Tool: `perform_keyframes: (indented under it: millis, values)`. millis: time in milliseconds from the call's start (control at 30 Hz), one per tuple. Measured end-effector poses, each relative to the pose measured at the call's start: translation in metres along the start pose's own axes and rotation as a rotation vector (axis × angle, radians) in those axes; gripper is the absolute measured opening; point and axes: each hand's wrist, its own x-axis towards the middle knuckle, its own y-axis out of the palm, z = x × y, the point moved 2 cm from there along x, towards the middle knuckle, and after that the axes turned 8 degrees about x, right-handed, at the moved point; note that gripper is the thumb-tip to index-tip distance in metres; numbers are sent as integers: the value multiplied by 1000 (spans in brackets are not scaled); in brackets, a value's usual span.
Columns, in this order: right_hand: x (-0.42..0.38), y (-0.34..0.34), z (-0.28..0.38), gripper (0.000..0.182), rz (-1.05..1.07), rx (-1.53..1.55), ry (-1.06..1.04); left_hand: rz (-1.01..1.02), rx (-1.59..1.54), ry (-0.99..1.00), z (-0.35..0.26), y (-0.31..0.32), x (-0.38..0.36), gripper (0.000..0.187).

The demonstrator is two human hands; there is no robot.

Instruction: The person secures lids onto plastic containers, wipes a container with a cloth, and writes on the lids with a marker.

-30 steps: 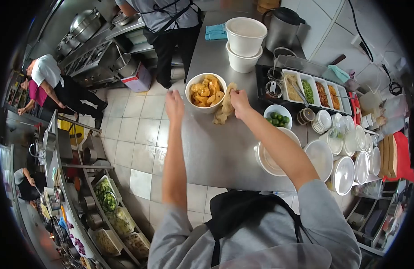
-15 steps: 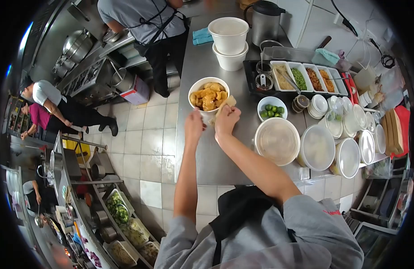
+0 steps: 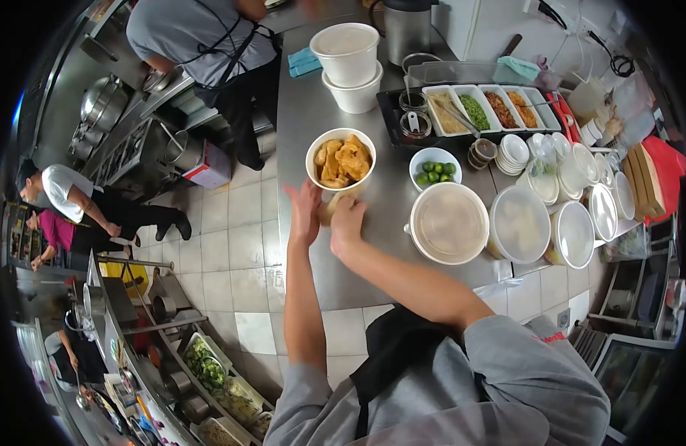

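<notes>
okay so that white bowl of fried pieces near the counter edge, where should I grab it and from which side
Probably by the bare outer wall of the white bowl of fried pieces, cupped low with both hands from the near side. The food is heaped above the rim, so a pinch on the rim would press into it. The left hand and right hand are already at its near side, where the counter has bare steel.

Bright, even light; fisheye warp, dark corners

Our steel counter point(image 3: 372, 245) carries a white bowl of fried pieces point(image 3: 340, 161), two stacked white tubs point(image 3: 349, 65), a small bowl of limes point(image 3: 434, 166), a black condiment tray point(image 3: 469, 111), three lidded containers point(image 3: 515, 225), a blue cloth point(image 3: 304, 62) and small stacked dishes point(image 3: 514, 151).
</notes>
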Motion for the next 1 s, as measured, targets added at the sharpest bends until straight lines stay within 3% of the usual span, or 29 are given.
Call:
perform_keyframes:
  millis: [67,133,200,267,333,433,467,500,567,633,667,700,800,867,900,967,1000]
  values:
    - [-16,-6,13,30,45,34,91,-57,71,-99,7,4,-24,81]
    - [-19,-17,20,27,92,64,167,-66,325,111,22,9,-48,61]
    - [-16,-31,18,23,408,-100,397,-62,561,334,37,21,-69,48]
    - [-40,-40,59,24,585,-341,392,-170,849,498,37,37,-83,37]
    - [-60,-52,119,32,820,-647,-69,-286,943,466,46,40,-77,29]
    - [-63,-67,216,31,892,-739,-231,-286,982,325,29,74,-70,28]
    - [-58,-74,243,30,934,-835,-318,-323,1175,268,31,77,-69,33]
    - [-50,-85,270,28,861,-839,-427,-373,1371,212,30,80,-67,39]
    - [-29,-106,323,23,654,-752,-699,-391,1376,250,21,86,-69,46]
    - [1,-135,393,24,319,-1023,-449,-415,1358,298,5,89,-78,63]
    - [32,-160,420,23,439,-846,-748,-425,1295,339,-6,89,-86,59]
    - [55,-181,454,24,515,-767,-878,-474,1308,364,-18,90,-93,54]
    - [76,-218,540,37,212,-995,-919,-613,1327,378,-45,87,-112,34]
    - [124,-263,583,43,295,-853,-945,-748,1206,480,-57,91,-121,21]
    - [147,-273,598,47,159,-876,-872,-808,1256,531,-59,91,-125,20]
    - [179,-293,613,39,3,-1076,-848,-933,935,342,-64,108,-126,22]
    - [200,-299,616,39,49,-1075,-842,-1007,1018,303,-63,111,-126,28]
